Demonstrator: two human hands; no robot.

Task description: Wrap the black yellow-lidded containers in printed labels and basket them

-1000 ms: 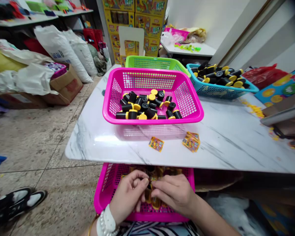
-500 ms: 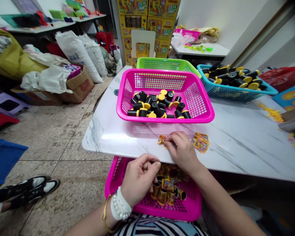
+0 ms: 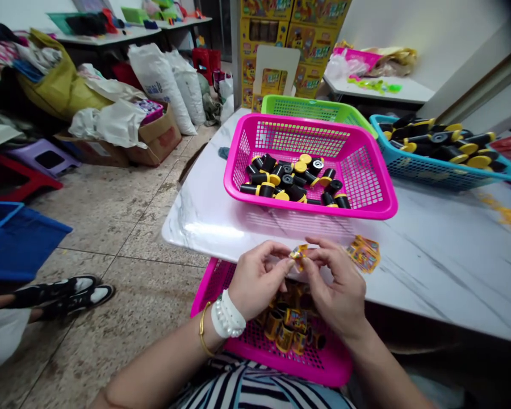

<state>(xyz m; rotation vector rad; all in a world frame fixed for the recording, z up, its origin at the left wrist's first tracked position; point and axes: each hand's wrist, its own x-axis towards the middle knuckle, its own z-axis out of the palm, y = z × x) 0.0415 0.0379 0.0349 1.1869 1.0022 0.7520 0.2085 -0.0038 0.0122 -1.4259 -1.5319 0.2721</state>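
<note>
Left fingers [image 3: 279, 274] + right fingers [image 3: 317, 274] | pinched on label [image 3: 299, 257] | small, orange-yellow, bent, whitish patch

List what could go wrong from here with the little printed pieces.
The small, thin, yellow-orange printed piece, pinched between the left hand and right hand, might crease or slip.

The loose pile of flat yellow-orange printed pieces, close beside the right hand, could get knocked askew across the smooth white marble-patterned table.

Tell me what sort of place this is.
Probably a packing or assembly workshop: stacked yellow cartons, white sacks on the floor, and a pink basket of black-and-yellow pieces on a table.
</note>
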